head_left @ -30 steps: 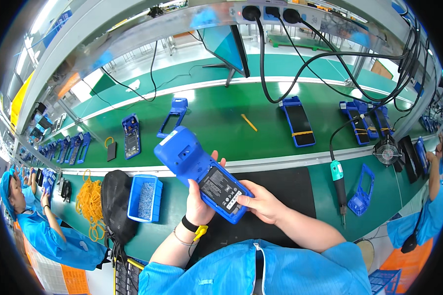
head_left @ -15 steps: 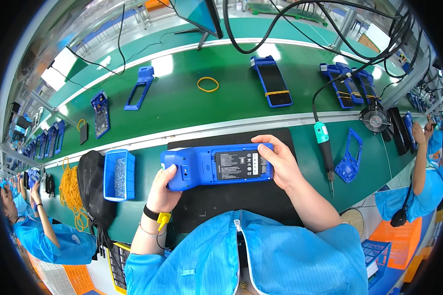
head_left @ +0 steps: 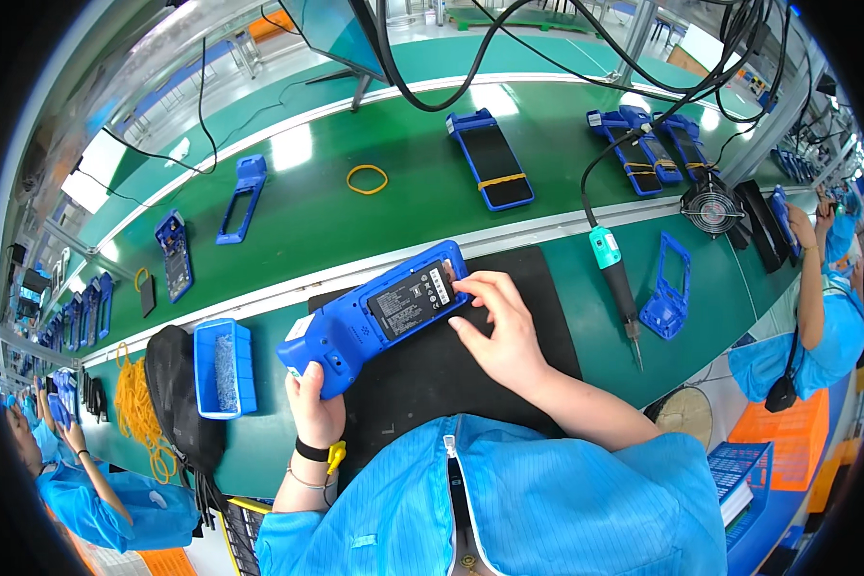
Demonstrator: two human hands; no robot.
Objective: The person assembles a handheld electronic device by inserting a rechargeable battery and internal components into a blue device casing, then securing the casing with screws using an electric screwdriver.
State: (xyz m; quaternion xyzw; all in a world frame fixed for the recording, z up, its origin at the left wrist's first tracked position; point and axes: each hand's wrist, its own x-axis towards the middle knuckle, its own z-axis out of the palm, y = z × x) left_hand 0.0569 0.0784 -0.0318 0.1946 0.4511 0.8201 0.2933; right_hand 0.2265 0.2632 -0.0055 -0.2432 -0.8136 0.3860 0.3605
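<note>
My left hand [head_left: 315,401], with a black wrist strap, grips the wide end of a blue handheld terminal [head_left: 350,331]. The terminal lies back side up and slants up to the right over a black mat [head_left: 538,336]. A black battery [head_left: 413,305] with a white label sits in its open back recess. Close to the far end of that battery are the fingertips of my right hand [head_left: 504,331]. Its fingers are extended, and the thumb stands apart from them, below the terminal's edge. Whether those fingertips press on the battery I cannot tell.
Right of the mat lie an electric screwdriver [head_left: 616,278] and a blue frame [head_left: 669,293]. On the left are a blue bin [head_left: 247,379] of small metal pieces, a black bag [head_left: 175,384] and yellow rubber bands [head_left: 136,394]. More terminals [head_left: 494,158] lie beyond the rail; co-workers sit both sides.
The terminal has turned from level to slanting, its battery end rising and its wide end dropping left. My right hand has released the end and moved down-left beside the battery. The view has shifted.
</note>
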